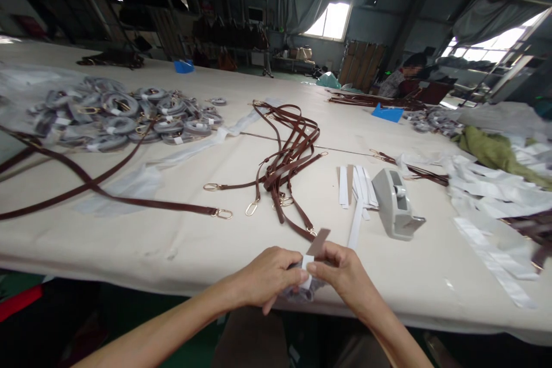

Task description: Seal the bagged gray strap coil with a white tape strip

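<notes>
A small wrapped strap bundle point(304, 287) is being gripped between both hands at the near edge of the worktop point(129, 241), the left hand point(265, 279) closed around its left side, the right hand point(340, 276) pinching a white paper strip point(307, 264) across it. The strip's long axis is being held nearly upright, tilted rightward, the right hand being nearer to it. Brown leather straps point(288, 161) and a tape dispenser point(394, 204) are lying beyond.

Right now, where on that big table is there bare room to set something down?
Bare cloth lies along the near edge left of the hands, below the long strap. Another patch sits between the tape dispenser and the paper strips. It is crowded at the wrapped coils, the strap bundle and the far right.
</notes>
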Demonstrator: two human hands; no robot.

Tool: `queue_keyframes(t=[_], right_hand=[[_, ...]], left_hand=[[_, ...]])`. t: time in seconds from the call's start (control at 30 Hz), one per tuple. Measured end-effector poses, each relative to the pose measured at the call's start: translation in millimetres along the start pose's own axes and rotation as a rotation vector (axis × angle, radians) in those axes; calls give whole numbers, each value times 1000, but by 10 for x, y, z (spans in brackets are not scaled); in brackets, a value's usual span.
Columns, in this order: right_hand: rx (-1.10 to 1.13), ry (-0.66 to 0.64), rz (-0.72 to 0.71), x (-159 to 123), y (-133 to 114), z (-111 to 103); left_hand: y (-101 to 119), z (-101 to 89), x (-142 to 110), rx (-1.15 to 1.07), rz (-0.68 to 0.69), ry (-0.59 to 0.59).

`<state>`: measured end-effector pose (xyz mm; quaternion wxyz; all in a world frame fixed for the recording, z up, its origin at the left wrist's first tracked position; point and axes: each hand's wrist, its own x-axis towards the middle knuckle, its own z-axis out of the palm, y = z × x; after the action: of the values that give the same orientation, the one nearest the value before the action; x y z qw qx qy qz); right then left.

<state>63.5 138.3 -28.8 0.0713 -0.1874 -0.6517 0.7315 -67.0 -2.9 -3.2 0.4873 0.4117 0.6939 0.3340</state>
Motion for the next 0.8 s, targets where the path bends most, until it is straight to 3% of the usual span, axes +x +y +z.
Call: queue_keyframes(t=[0.1, 0.2, 0.37, 0.53, 0.7, 0.8], right_hand=[[-148, 17, -60, -5, -18, -3], [-427, 58, -232, -42, -30, -16], [-552, -112, -468, -124, -40, -60], [-751, -142, -546, -239, -44, -7], [-1027, -92, -696, -326, 51, 68], [-1091, -50, -692, -313, 166, 75]], left_hand=[[19, 9, 8, -37, -18, -7], [-10, 36, 23, -129, -25, 13], [-101, 53, 45, -361, -30, -47], [-203, 65, 66, -472, -38, -98], [-262, 88, 79, -588, -1, -72], [-248, 102, 77, -612, 20, -62]])
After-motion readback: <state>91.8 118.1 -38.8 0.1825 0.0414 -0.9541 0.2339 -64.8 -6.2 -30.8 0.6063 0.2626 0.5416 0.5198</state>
